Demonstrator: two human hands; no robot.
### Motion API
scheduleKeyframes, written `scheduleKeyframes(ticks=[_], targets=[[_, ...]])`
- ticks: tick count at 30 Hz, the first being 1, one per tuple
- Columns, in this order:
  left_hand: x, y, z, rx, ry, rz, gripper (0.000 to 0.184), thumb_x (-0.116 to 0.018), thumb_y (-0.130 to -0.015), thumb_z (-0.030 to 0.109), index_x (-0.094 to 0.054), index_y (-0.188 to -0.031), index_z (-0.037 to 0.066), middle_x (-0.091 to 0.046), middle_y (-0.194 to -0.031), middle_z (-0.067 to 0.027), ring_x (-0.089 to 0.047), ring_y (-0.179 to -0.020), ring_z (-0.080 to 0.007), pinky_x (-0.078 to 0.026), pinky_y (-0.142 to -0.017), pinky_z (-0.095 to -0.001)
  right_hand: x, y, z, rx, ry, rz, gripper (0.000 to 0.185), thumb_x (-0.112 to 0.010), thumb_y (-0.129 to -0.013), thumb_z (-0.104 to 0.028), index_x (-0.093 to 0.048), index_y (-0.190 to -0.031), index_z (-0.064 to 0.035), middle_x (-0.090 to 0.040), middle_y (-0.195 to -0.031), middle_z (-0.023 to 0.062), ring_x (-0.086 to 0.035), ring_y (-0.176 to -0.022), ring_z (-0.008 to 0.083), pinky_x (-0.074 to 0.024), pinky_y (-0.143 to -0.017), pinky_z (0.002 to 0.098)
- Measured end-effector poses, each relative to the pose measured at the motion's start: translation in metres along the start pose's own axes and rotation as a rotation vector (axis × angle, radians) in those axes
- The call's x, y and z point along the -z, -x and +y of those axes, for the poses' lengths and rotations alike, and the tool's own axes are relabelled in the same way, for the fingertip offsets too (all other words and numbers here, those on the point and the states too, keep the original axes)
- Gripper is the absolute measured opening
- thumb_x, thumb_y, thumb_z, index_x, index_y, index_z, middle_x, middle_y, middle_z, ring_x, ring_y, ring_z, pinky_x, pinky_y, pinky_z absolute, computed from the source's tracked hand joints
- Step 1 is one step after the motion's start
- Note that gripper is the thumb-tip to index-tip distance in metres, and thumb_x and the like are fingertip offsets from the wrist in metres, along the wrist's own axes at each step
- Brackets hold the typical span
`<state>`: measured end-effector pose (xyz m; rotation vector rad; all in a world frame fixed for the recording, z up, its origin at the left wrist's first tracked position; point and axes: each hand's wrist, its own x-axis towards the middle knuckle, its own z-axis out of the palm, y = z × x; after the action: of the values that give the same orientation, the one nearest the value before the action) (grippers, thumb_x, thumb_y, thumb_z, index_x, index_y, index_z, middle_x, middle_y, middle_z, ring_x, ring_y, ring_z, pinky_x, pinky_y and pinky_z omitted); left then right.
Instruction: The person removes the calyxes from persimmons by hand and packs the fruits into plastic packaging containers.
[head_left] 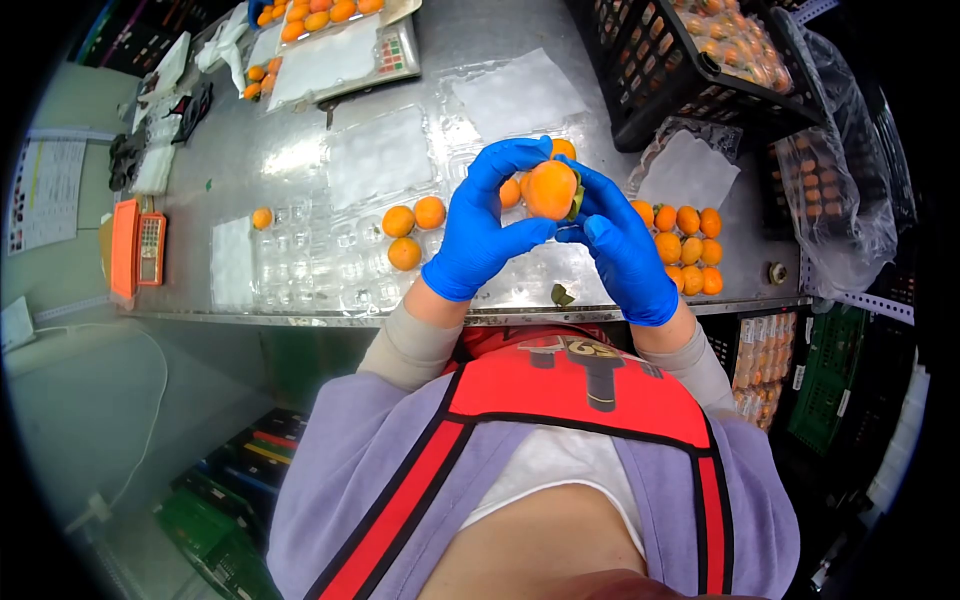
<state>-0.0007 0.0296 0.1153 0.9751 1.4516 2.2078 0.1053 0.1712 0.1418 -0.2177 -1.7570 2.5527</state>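
An orange persimmon (pixel 550 190) with a green calyx on its right side is held up above the metal table, between my two blue-gloved hands. My left hand (pixel 478 225) wraps around its left side, closed on it. The fingers of my right hand (pixel 630 258) are bent against its right side, by the calyx. Behind and below the hands, more persimmons (pixel 403 254) sit in a clear plastic tray (pixel 345 270). To the right, a tray of persimmons (pixel 690 248) stands in rows. A loose dark green calyx (pixel 562 295) lies near the table's front edge.
A black crate (pixel 640 70) with packed fruit stands at the back right. At the back left is a scale (pixel 398 55) beside more persimmons. White liner sheets (pixel 520 92) lie on clear trays. An orange calculator (pixel 150 248) sits at the left edge.
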Motion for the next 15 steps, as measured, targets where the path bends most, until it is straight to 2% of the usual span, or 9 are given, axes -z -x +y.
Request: scheduleKeyframes(ticks=[2, 4, 6, 7, 8, 9, 11, 12, 15], targets=[[-0.001, 0.002, -0.003, -0.002, -0.024, -0.017, 0.056, -0.075, -0.065, 0.006, -0.053, -0.117, 0.006, -0.05, -0.123, -0.0083, -0.045, -0.12, -0.0229, -0.032, -0.104, -0.0361, -0.01, -0.003, -0.002, 0.097, -0.025, 0.032, 0.053, -0.059, -0.087, -0.022, -0.04, -0.133, -0.0041, -0.051, -0.123, 0.0103, -0.053, -0.108, 0.0184, -0.0406, -0.092, 0.0297], [-0.002, 0.003, -0.005, -0.005, -0.048, -0.034, 0.056, -0.075, -0.065, 0.006, -0.053, -0.117, 0.007, -0.05, -0.124, -0.0081, -0.045, -0.121, -0.0228, -0.032, -0.104, -0.0362, -0.012, -0.004, -0.003, 0.094, -0.009, 0.059, 0.054, -0.061, -0.085, -0.018, -0.04, -0.133, -0.004, -0.05, -0.124, 0.0102, -0.052, -0.11, 0.019, -0.0401, -0.093, 0.0305], [-0.003, 0.003, -0.006, -0.018, -0.065, -0.059, 0.07, -0.078, -0.064, 0.012, -0.046, -0.126, 0.008, -0.048, -0.125, -0.0077, -0.044, -0.121, -0.0225, -0.033, -0.103, -0.0368, -0.011, -0.005, -0.002, 0.09, 0.008, 0.085, 0.055, -0.062, -0.084, -0.014, -0.039, -0.133, -0.0039, -0.049, -0.125, 0.0101, -0.051, -0.112, 0.0195, -0.0396, -0.094, 0.0313], [-0.003, 0.004, -0.006, -0.019, -0.065, -0.059, 0.07, -0.078, -0.064, 0.012, -0.046, -0.126, 0.008, -0.048, -0.125, -0.0077, -0.044, -0.121, -0.0225, -0.033, -0.103, -0.0368, -0.009, -0.005, 0.0, 0.181, 0.152, 0.12, 0.058, -0.064, -0.081, -0.011, -0.04, -0.133, -0.0033, -0.049, -0.127, 0.0108, -0.05, -0.112, 0.0201, -0.0396, -0.095, 0.0319], [-0.003, 0.005, -0.006, 0.024, -0.02, -0.037, 0.078, -0.08, -0.064, 0.017, -0.04, -0.132, 0.009, -0.047, -0.127, -0.0077, -0.044, -0.121, -0.0225, -0.033, -0.103, -0.0372, -0.008, -0.005, 0.002, 0.272, 0.296, 0.154, 0.06, -0.067, -0.079, -0.008, -0.04, -0.132, -0.0027, -0.048, -0.128, 0.0114, -0.05, -0.113, 0.0207, -0.0396, -0.095, 0.0325], [-0.003, 0.006, -0.007, 0.066, 0.024, -0.015, 0.087, -0.081, -0.064, 0.022, -0.034, -0.137, 0.01, -0.046, -0.128, -0.0077, -0.043, -0.121, -0.0224, -0.034, -0.103, -0.0377, -0.008, -0.006, 0.005, 0.271, 0.296, 0.153, 0.06, -0.067, -0.079, -0.008, -0.04, -0.132, -0.0027, -0.048, -0.128, 0.0114, -0.05, -0.113, 0.0207, -0.0396, -0.095, 0.0325], [-0.003, 0.006, -0.009, 0.141, 0.136, 0.007, 0.094, -0.082, -0.064, 0.027, -0.029, -0.14, 0.01, -0.044, -0.13, -0.0078, -0.044, -0.12, -0.0221, -0.035, -0.102, -0.0375, -0.007, -0.008, 0.01, 0.6, 0.557, 0.232, 0.064, -0.071, -0.074, -0.004, -0.041, -0.131, -0.0014, -0.049, -0.129, 0.0139, -0.051, -0.112, 0.0226, -0.0404, -0.095, 0.0329], [-0.003, 0.006, -0.01, 0.217, 0.249, 0.029, 0.101, -0.082, -0.063, 0.032, -0.024, -0.142, 0.011, -0.043, -0.132, -0.0079, -0.045, -0.119, -0.0218, -0.036, -0.101, -0.0374, -0.006, -0.008, 0.009, 0.599, 0.556, 0.232, 0.064, -0.071, -0.074, -0.004, -0.041, -0.131, -0.0014, -0.049, -0.129, 0.0139, -0.051, -0.112, 0.0226, -0.0404, -0.095, 0.0329], [-0.003, 0.005, -0.01, 0.292, 0.345, -0.039, 0.098, -0.077, -0.069, 0.04, -0.022, -0.143, 0.01, -0.047, -0.128, -0.0122, -0.045, -0.121, -0.0252, -0.036, -0.102, -0.0392, -0.003, -0.008, 0.008, 0.695, 0.751, 0.255, 0.067, -0.073, -0.07, -0.003, -0.042, -0.13, -0.0009, -0.05, -0.128, 0.0163, -0.053, -0.11, 0.0261, -0.042, -0.092, 0.0342]])
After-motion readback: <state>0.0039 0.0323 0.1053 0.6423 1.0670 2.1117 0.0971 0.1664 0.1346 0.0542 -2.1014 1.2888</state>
